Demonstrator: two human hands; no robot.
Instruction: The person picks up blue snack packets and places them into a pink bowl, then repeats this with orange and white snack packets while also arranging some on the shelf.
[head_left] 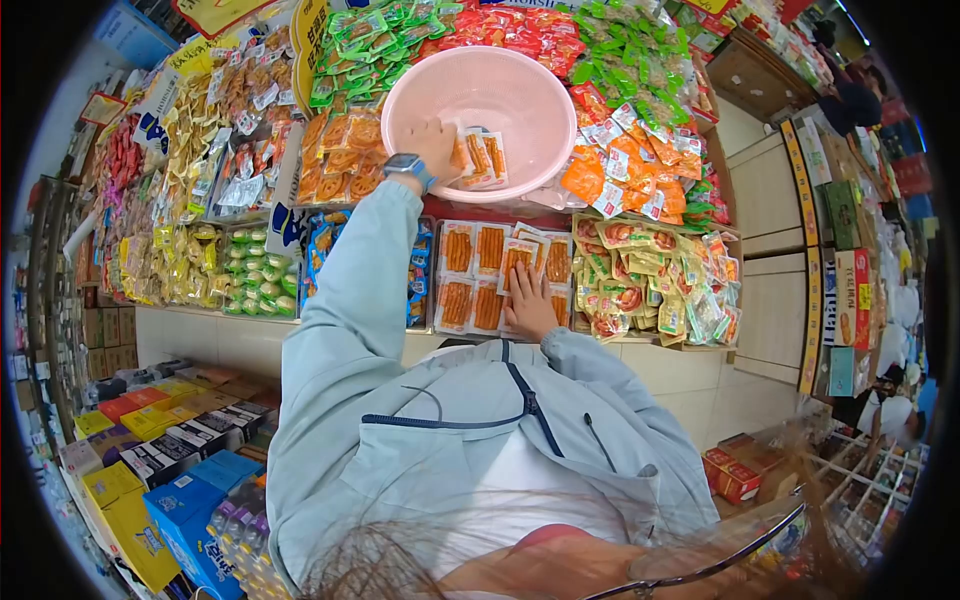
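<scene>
My left hand (434, 150), with a smartwatch on the wrist, reaches into a pink plastic basin (410, 95). Its fingers are closed at the edge of a clear snack pack (462, 155) of orange-brown strips; the grip is partly hidden. Beside that pack lie similar snack packs (490, 158) on the basin floor. My right hand (532, 303) rests with fingers stretched out on a snack pack (517, 259) in the bin below. That pack lies askew over others. Around it, more packs of strips (457, 250) are set out in rows.
The basin sits on bins of packaged snacks. Orange packs (630, 165) and gold packs (635, 270) lie to the right, blue packs (420, 270) and green-and-white packs (262, 270) to the left. Cartons (190, 520) stand behind me at lower left; a tall shelf (835, 270) rises at right.
</scene>
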